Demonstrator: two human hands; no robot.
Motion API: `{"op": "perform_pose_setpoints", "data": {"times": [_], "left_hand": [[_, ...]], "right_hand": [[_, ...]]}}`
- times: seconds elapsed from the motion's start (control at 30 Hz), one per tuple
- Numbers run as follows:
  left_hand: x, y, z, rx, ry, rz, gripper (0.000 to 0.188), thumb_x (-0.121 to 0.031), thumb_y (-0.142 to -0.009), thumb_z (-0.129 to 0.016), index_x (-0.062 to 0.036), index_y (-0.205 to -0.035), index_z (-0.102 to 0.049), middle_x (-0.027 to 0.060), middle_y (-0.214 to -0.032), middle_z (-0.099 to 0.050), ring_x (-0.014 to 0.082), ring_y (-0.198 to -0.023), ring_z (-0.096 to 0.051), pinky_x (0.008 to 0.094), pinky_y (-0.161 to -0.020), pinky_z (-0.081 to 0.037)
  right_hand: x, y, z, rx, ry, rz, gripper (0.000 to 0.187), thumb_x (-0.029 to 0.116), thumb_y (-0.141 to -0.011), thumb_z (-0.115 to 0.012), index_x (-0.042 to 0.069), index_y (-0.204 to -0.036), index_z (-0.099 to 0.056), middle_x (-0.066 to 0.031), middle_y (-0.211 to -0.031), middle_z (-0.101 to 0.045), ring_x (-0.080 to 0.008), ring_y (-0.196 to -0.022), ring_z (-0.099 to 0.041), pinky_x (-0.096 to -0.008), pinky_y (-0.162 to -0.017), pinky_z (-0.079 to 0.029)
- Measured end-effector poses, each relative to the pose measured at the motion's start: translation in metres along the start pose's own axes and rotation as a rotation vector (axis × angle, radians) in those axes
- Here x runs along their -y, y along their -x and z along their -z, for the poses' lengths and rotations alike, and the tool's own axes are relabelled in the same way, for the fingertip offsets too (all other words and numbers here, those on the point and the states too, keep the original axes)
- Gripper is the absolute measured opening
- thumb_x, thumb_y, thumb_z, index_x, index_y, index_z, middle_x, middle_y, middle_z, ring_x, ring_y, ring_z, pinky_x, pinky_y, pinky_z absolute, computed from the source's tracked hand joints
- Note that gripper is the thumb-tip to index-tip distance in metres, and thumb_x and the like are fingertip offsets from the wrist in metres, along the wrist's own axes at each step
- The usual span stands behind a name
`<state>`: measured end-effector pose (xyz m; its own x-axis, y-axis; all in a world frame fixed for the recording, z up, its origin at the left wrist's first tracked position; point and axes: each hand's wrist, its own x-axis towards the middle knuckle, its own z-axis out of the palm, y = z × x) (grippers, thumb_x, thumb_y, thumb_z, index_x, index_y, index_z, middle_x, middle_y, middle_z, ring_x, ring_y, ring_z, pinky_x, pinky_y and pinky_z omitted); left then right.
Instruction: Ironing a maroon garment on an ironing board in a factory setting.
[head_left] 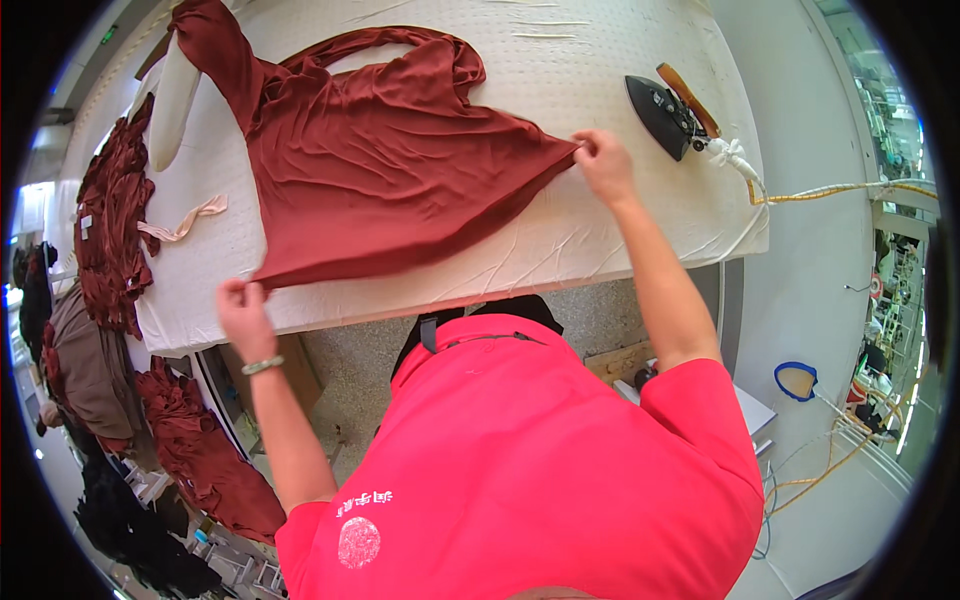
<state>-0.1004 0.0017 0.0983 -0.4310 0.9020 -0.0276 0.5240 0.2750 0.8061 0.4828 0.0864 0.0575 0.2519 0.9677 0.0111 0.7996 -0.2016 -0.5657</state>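
A dark red long-sleeved garment [370, 170] lies spread across the white padded ironing table [690, 215], its lower edge pulled out between my two hands. My left hand [245, 318] pinches one corner of that edge at the table's near left. At the opposite corner, my right hand [604, 165] grips the fabric, which draws to a point at my fingers. One sleeve runs to the far left, near a white sleeve-shaped pressing form [176, 105]; the other curves along the far side. Soft wrinkles cross the body of the garment.
A black iron [662, 115] with a brown handle sits at the table's right, its cord [850, 190] running off rightward. A pale pink strip [190, 220] lies at the left beside bunched dark red garments [112, 225]. More red cloth [205, 450] hangs below the left edge.
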Motion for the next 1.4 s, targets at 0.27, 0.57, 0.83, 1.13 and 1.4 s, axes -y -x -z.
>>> {"op": "perform_pose_setpoints", "data": {"times": [0.27, 0.57, 0.83, 1.13, 1.4], "left_hand": [[-0.153, -0.042, 0.131, -0.379, 0.185, -0.556, 0.018, 0.001, -0.102, -0.051, 0.0018, -0.119, -0.056, 0.0117, -0.108, -0.067, 0.0165, -0.088, -0.07, 0.0303, -0.08, -0.061], [-0.244, -0.054, 0.164, -0.002, 0.741, -0.351, 0.034, -0.01, -0.106, -0.041, 0.0041, -0.13, -0.061, 0.0149, -0.111, -0.071, 0.0226, -0.091, -0.074, 0.0317, -0.078, -0.064], [-0.271, -0.078, 0.165, 0.209, 0.876, -0.477, 0.034, -0.011, -0.107, -0.043, 0.0019, -0.133, -0.06, 0.0127, -0.112, -0.072, 0.0208, -0.093, -0.075, 0.0326, -0.08, -0.064], [-0.248, -0.098, 0.166, 0.341, 0.88, -0.344, 0.034, -0.015, -0.108, -0.046, -0.0007, -0.136, -0.059, 0.0134, -0.114, -0.073, 0.0217, -0.098, -0.075, 0.0353, -0.086, -0.062], [-0.247, -0.098, 0.17, 0.418, 0.909, -0.25, 0.037, -0.016, -0.106, -0.049, -0.0012, -0.14, -0.053, 0.0176, -0.12, -0.072, 0.0248, -0.109, -0.072, 0.0362, -0.095, -0.06]], "right_hand": [[0.087, -0.043, 0.181, -0.244, -0.347, 0.072, 0.024, 0.006, -0.099, -0.056, 0.002, -0.117, -0.071, -0.011, -0.103, -0.073, -0.0171, -0.076, -0.067, -0.0329, -0.073, -0.057], [0.115, 0.004, 0.303, -0.148, -1.159, 0.271, 0.031, 0.01, -0.104, -0.05, -0.003, -0.127, -0.065, -0.0089, -0.101, -0.071, -0.0111, -0.074, -0.063, -0.0259, -0.069, -0.051], [0.104, 0.028, 0.34, -0.345, -0.931, 0.207, 0.028, 0.011, -0.102, -0.054, -0.003, -0.124, -0.066, -0.0062, -0.09, -0.071, -0.0085, -0.069, -0.061, -0.0245, -0.065, -0.05], [0.117, 0.048, 0.329, -0.359, -0.845, 0.116, 0.024, 0.014, -0.102, -0.058, -0.003, -0.116, -0.069, -0.0072, -0.088, -0.073, -0.0118, -0.066, -0.068, -0.029, -0.061, -0.06], [0.124, 0.044, 0.32, -0.165, -1.033, 0.131, 0.027, 0.013, -0.1, -0.061, -0.003, -0.121, -0.067, -0.0139, -0.103, -0.076, -0.02, -0.086, -0.076, -0.0337, -0.079, -0.065]]}}
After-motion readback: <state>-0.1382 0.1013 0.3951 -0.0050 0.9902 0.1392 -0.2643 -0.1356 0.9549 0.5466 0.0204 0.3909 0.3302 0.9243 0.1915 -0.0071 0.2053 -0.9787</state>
